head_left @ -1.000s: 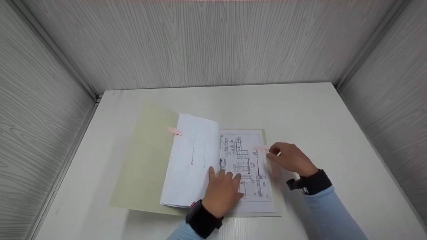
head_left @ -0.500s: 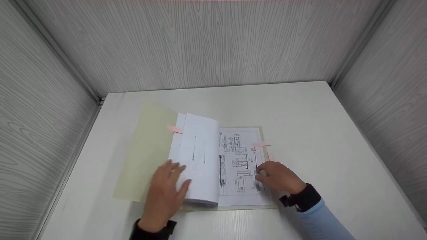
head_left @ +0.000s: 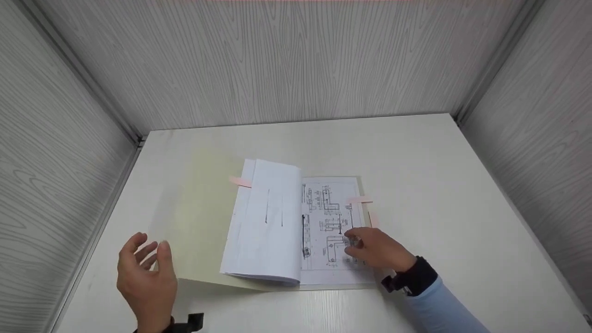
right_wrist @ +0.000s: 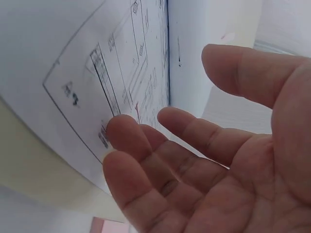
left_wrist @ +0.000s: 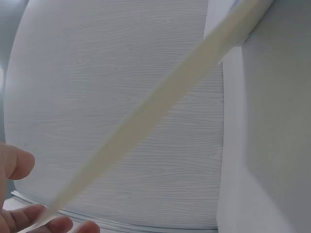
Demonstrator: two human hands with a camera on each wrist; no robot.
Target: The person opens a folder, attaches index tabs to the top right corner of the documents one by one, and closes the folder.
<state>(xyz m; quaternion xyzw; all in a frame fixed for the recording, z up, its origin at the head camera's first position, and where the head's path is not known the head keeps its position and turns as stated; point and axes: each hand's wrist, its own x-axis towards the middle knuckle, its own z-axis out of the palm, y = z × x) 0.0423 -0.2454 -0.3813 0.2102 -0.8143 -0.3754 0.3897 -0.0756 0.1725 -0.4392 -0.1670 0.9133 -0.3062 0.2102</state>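
Observation:
A pale yellow-green folder (head_left: 203, 217) lies spread with its left cover raised off the table. White sheets (head_left: 263, 222) are turned over to the left, a pink tab (head_left: 241, 181) at their edge. On the right a page with a technical drawing (head_left: 329, 231) faces up. My left hand (head_left: 147, 280) is at the cover's outer left edge; in the left wrist view the cover (left_wrist: 146, 116) runs down to the fingertips (left_wrist: 58, 224), the thumb apart from it. My right hand (head_left: 379, 249) is over the drawing's right side, fingers loosely bent and holding nothing.
Two more pink tabs stick out at the right edge, the upper tab (head_left: 360, 200) and the lower tab (head_left: 373, 218). The white table (head_left: 416, 157) is enclosed by wood-grain panels (head_left: 296, 60) at the back and sides.
My left hand has left the sheets and moved left to the cover's edge. My right hand has let go of the pink tab and come down over the page.

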